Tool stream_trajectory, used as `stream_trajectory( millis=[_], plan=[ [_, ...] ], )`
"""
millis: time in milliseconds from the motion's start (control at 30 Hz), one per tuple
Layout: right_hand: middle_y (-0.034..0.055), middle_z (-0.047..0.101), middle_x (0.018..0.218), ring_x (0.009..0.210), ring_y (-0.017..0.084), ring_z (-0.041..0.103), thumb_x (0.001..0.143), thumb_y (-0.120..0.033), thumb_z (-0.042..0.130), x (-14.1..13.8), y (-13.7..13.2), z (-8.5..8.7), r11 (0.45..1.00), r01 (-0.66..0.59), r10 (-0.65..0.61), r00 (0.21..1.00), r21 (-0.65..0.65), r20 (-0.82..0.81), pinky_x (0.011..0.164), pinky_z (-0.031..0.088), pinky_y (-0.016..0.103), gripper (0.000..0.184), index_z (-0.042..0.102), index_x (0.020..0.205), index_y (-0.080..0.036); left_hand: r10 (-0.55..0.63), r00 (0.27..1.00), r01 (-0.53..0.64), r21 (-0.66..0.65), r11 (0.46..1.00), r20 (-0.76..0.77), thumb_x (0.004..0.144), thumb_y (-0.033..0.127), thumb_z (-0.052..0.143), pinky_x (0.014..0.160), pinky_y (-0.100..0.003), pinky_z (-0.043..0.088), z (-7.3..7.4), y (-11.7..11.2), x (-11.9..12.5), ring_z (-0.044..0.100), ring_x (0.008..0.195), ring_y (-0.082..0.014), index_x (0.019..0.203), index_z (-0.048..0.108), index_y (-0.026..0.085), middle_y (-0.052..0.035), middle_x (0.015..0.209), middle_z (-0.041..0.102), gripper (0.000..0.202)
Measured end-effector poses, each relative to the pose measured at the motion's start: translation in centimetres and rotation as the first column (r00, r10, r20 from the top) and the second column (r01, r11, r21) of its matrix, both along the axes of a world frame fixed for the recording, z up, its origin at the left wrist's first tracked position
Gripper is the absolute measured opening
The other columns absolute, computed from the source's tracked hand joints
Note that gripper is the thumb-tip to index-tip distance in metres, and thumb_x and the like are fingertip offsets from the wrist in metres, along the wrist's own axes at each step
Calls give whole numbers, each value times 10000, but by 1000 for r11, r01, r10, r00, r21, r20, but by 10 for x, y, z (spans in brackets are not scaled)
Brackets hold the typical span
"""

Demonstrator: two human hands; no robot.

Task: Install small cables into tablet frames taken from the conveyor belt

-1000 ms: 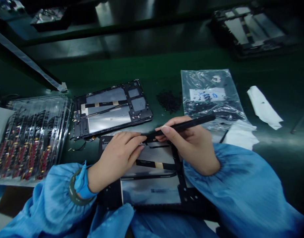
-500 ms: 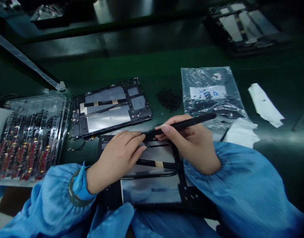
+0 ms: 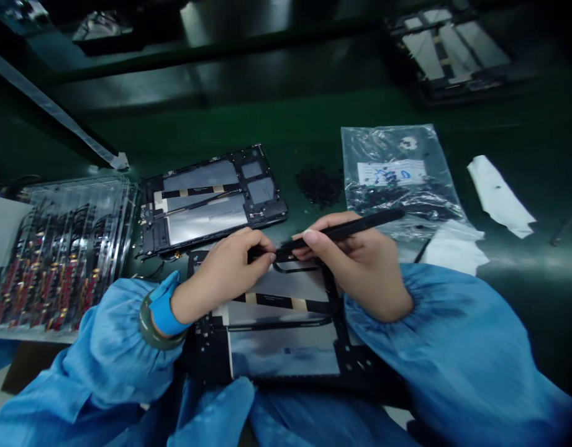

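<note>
A pair of black tweezers (image 3: 360,225) lies in my right hand (image 3: 367,264), which is closed around them, their tips pointing left. Close to those tips, my left hand (image 3: 234,264) is closed in a pinch, thumb against forefinger; what it holds, if anything, is too small and dark to make out. Both hands are over the upper edge of an opened tablet (image 3: 286,354) in front of me, with silver battery panels and a black-and-tan ribbon cable (image 3: 283,302). A thin black wire (image 3: 295,269) curves just below the tweezer tips.
Behind lies a second opened tablet (image 3: 206,205). Small black parts are heaped (image 3: 319,185) beside a clear plastic bag (image 3: 397,164) of similar parts. White paper pieces (image 3: 497,195) lie right. Stacked clear trays (image 3: 57,267) of wired parts stand left; more tablet parts (image 3: 453,53) sit far right.
My left hand has curled from flatter fingers into a pinch by the tweezer tips, with its wrist a little higher. My right hand has barely moved.
</note>
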State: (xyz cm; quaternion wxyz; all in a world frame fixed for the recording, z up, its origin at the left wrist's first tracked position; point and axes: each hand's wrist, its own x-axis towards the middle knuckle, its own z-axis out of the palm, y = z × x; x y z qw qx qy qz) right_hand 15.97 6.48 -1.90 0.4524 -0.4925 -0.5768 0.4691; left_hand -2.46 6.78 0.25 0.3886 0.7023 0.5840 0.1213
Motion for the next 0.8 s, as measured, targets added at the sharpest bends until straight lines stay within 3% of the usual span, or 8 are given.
stream_trajectory(
  millis=[167, 300, 467, 667, 800],
  plan=[
    [-7, 639, 723, 573, 120, 678, 828, -302, 633, -1, 0, 0, 1000, -6, 6, 1000, 14, 7, 529, 572, 190, 132, 595, 744, -207, 52, 997, -50, -32, 998, 52, 823, 246, 573, 636, -245, 431, -1, -2, 1, 580, 703, -130, 811, 632, 192, 19, 770, 646, 80],
    [-12, 639, 709, 577, 127, 682, 820, -304, 641, -1, 0, -1, 1000, -5, 5, 1000, 13, -2, 531, 575, 195, 124, 591, 757, -209, 9, 1000, -9, 3, 1000, 11, 840, 202, 543, 619, -250, 435, -3, -2, 1, 583, 709, -137, 780, 614, 188, 7, 784, 643, 94],
    [-10, 640, 707, 579, 136, 683, 819, -321, 639, -1, 1, -1, 1000, 2, -2, 1000, -8, -7, 533, 581, 211, 139, 583, 758, -210, -100, 995, 97, 205, 974, 1, 865, 214, 560, 754, -302, 485, -8, -10, -4, 607, 891, -178, 961, 613, 198, -19, 933, 656, 111],
    [-5, 643, 736, 584, 125, 678, 833, -331, 631, 0, 0, -1, 1000, -11, 11, 1000, 2, 24, 547, 574, 210, 159, 601, 753, -197, -172, 984, 178, 412, 894, -52, 907, 198, 514, 843, -323, 508, -13, -27, -8, 623, 964, -177, 1002, 620, 181, -46, 1013, 680, 143],
    [-8, 649, 760, 646, 139, 691, 827, -332, 643, 0, -1, -3, 999, -45, 45, 999, -1, 18, 599, 578, 232, 132, 608, 815, -205, -201, 977, 210, 508, 836, -72, 915, 172, 501, 1009, -384, 457, -16, -35, -15, 604, 1088, -175, 1073, 622, 189, -68, 1136, 665, 201]
  ],
)
